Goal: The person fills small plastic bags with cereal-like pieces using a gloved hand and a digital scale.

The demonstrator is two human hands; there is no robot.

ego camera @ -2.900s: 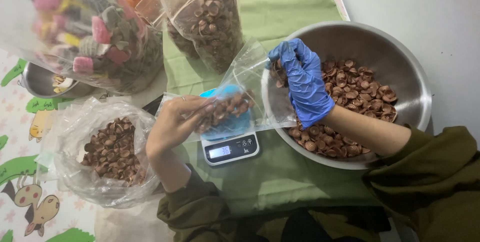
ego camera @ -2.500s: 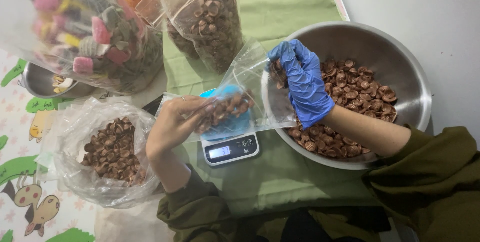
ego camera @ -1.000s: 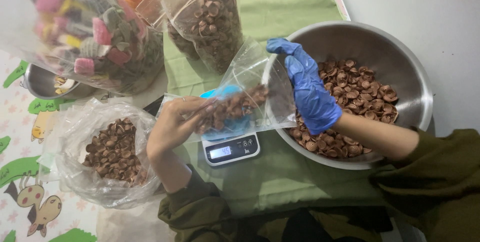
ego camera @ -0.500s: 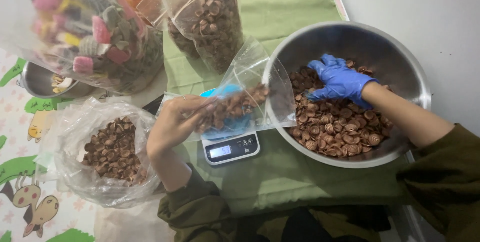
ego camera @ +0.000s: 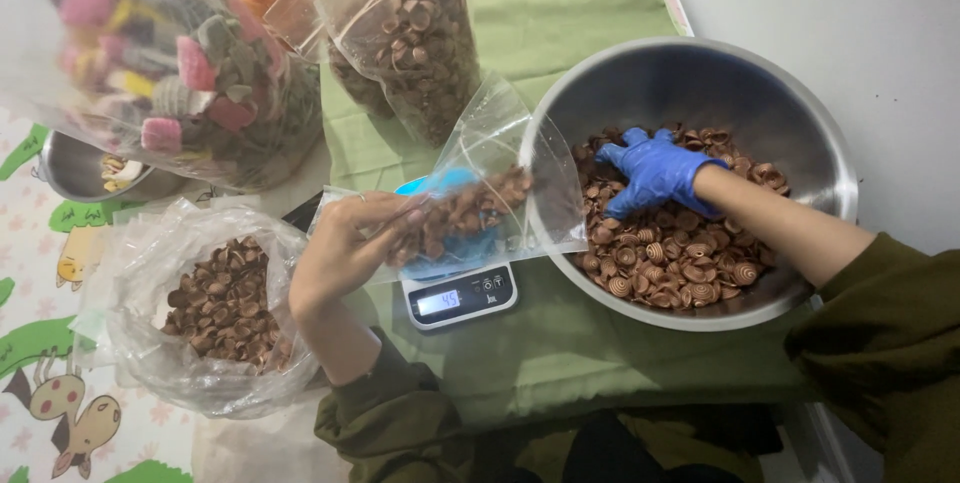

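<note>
A green cloth point(ego camera: 560, 3) covers the desk's middle, a cartoon-animal mat point(ego camera: 40, 273) its left edge, and a bare grey surface point(ego camera: 850, 13) lies beyond its right edge. The left hand point(ego camera: 345, 248), its grip clenched on a clear plastic bag point(ego camera: 490, 178) of brown shell-shaped snacks point(ego camera: 470, 208), props it over the small digital scale point(ego camera: 460, 295) mid-desk. The blue-gloved right hand point(ego camera: 650, 171), grip half-curled and grasping loose snacks, rests in the steel bowl point(ego camera: 700, 68) at the right edge.

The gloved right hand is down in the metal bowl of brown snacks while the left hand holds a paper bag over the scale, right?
Not quite: the head view shows the left hand holding a clear plastic bag, not paper. The rest stands.
</note>
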